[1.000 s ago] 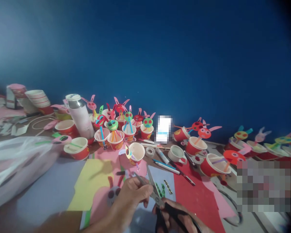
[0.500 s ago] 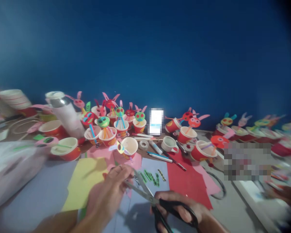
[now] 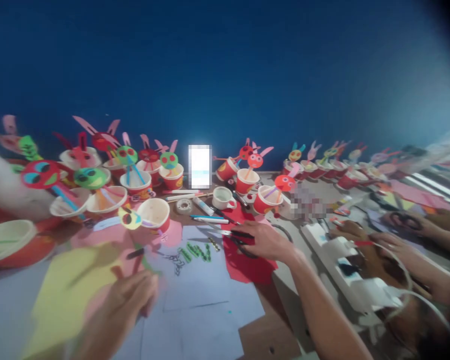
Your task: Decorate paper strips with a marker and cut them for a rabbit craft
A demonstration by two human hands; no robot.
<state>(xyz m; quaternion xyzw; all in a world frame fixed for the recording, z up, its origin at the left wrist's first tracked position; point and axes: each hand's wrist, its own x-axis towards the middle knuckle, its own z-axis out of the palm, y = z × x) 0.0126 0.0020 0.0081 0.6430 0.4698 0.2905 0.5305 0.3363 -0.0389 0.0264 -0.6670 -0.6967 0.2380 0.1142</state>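
My right hand (image 3: 268,241) has its fingers on the black-handled scissors (image 3: 243,234), low over the red paper (image 3: 253,265), with the blades pointing left. At lower left my left hand (image 3: 133,295) is curled above the yellow paper (image 3: 71,280) and pale sheets. Blur hides what, if anything, its fingers hold; a small dark piece (image 3: 135,251) shows just above them. Between the hands, small green cut strips (image 3: 195,251) and a dark outlined paper piece (image 3: 177,262) lie on the white paper (image 3: 198,290). A gold-and-black strip (image 3: 214,244) sits beside them.
Paper cups (image 3: 155,215) with rabbit-faced paper figures line the back. A mug (image 3: 223,197), tape roll (image 3: 183,205) and pens (image 3: 210,219) stand or lie mid-table. A white power strip (image 3: 333,265) runs along the right, beside another person's hands (image 3: 393,255).
The view has swung right. My right hand has carried the scissors away from my left hand and down to the red paper. My left hand has drawn back; the dark outlined piece lies on the paper.
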